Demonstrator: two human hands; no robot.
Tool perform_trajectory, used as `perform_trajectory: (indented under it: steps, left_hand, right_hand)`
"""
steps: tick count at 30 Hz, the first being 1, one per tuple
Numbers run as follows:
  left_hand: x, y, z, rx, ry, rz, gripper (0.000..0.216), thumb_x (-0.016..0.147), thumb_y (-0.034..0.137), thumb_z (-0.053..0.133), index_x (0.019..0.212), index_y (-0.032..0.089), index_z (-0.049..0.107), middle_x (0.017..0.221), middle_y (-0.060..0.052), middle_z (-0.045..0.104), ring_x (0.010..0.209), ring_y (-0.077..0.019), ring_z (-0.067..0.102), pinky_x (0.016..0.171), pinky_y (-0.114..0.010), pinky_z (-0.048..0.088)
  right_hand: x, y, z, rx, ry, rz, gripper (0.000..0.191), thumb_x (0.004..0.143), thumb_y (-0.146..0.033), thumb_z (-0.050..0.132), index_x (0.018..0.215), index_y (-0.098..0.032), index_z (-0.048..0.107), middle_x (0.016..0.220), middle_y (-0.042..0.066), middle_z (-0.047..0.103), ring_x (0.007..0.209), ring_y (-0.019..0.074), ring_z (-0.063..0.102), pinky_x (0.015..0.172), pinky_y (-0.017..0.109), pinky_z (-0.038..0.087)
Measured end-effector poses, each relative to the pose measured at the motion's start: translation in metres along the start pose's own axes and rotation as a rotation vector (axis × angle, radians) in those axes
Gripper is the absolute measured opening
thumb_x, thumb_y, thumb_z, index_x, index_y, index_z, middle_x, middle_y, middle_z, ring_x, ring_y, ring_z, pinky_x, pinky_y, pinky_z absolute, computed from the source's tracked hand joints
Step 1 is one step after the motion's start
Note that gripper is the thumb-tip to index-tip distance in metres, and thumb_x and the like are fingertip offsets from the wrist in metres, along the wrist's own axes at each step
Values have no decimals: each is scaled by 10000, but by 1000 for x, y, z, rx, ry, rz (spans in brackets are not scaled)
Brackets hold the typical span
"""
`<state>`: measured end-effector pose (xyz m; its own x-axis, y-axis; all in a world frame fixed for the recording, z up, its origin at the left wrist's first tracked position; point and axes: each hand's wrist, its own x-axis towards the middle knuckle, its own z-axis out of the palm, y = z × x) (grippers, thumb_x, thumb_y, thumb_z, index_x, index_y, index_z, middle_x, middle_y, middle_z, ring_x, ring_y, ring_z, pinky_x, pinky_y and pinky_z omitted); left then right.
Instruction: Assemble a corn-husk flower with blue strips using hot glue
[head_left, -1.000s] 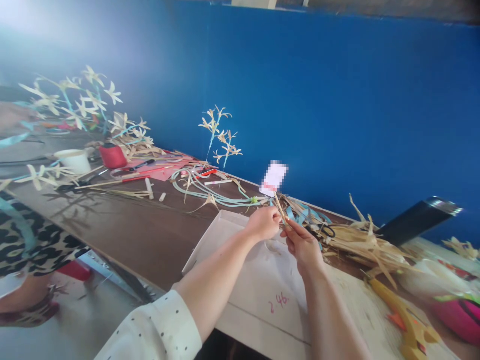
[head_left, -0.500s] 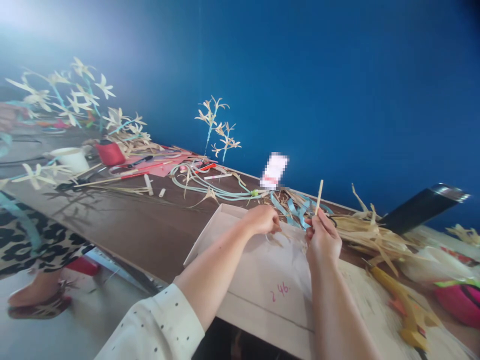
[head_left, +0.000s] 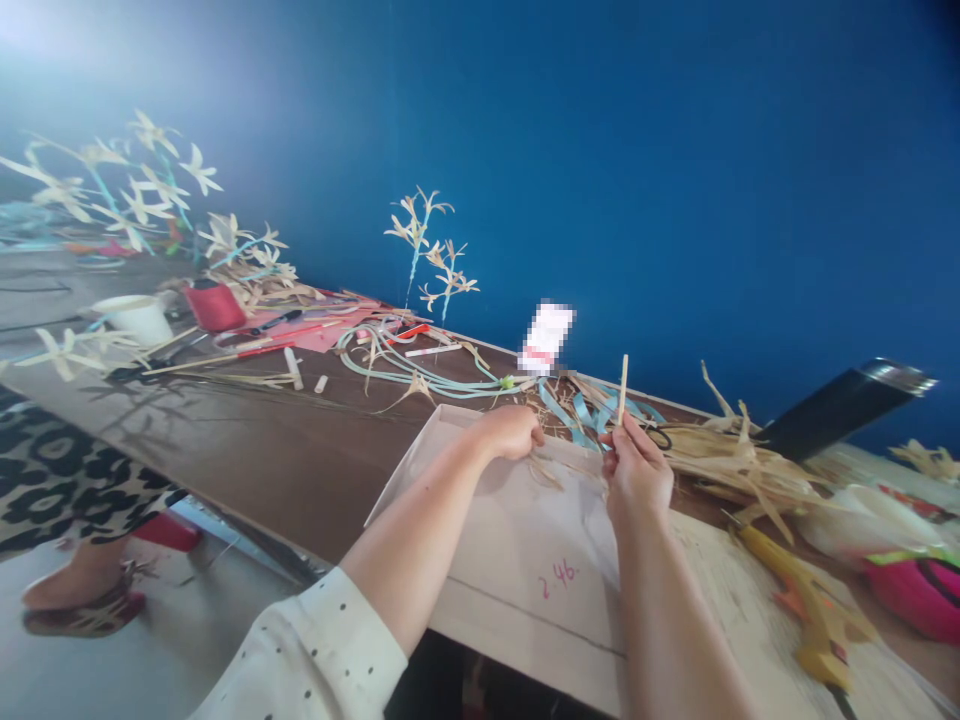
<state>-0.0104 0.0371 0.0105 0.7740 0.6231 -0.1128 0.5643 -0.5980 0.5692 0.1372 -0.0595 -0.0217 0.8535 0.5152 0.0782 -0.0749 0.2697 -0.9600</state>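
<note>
My right hand [head_left: 637, 468] pinches a thin pale stick [head_left: 623, 388] that points almost straight up. Beneath my hands is a shallow white cardboard box [head_left: 517, 550] with "2.46" written on it in red. My left hand [head_left: 512, 432] is curled over the far part of this box, its fingertips turned down and partly hidden. What they grip, if anything, cannot be made out. Right beside those fingers lies a small strip of dried husk [head_left: 546, 472]. Light blue ribbon [head_left: 581, 415] lies loosely just behind both hands.
A yellow glue gun [head_left: 814, 605] and a heap of dried husks [head_left: 739, 465] lie at right, with a dark flask [head_left: 847, 408] leaning behind. Coiled pale tubing [head_left: 420, 378], husk-flower sprays [head_left: 420, 225] and a white cup [head_left: 135, 318] are leftward. A person's leg [head_left: 86, 560] shows at far left.
Both hands have shifted slightly left. The stick in my right hand has become more upright. My left fingers are bent lower toward the box, and the husk strip now shows more clearly.
</note>
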Motion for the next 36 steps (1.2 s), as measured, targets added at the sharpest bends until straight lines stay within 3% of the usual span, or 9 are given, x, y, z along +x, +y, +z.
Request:
perform_trajectory:
  steps: [6, 11, 20, 36]
  left_hand:
    - [-6, 1, -9, 67, 96, -54, 321, 690, 111, 574, 943, 264, 701, 1013, -37, 691, 905, -206, 625, 767, -255, 443]
    - [-9, 2, -11, 194, 36, -92, 287, 637, 55, 583, 839, 220, 702, 976, -64, 688, 864, -226, 626, 752, -281, 454]
    - [-4, -1, -5, 226, 54, -86, 165, 611, 119, 631, 750, 184, 693, 938, -105, 681, 831, -262, 630, 739, -319, 471]
    - [-2, -4, -2, 248, 61, -64, 193, 630, 116, 596, 780, 180, 699, 955, -115, 681, 820, -269, 630, 715, -327, 479]
  right_hand:
    - [2, 4, -1, 1, -9, 10, 597, 554, -399, 779, 1089, -160, 665, 615, 21, 609, 418, 53, 369, 369, 199, 240]
    - [1, 2, 0, 10, -14, 25, 554, 550, -377, 785, 1049, -157, 686, 601, 20, 608, 404, 41, 341, 363, 193, 234]
    - [2, 5, -1, -26, -45, 14, 557, 560, -412, 779, 1048, -160, 687, 619, 27, 608, 402, 39, 340, 356, 188, 217]
    - [-1, 7, 0, -58, -87, 2, 564, 548, -414, 792, 1035, -148, 694, 612, 32, 607, 412, 39, 333, 365, 192, 211]
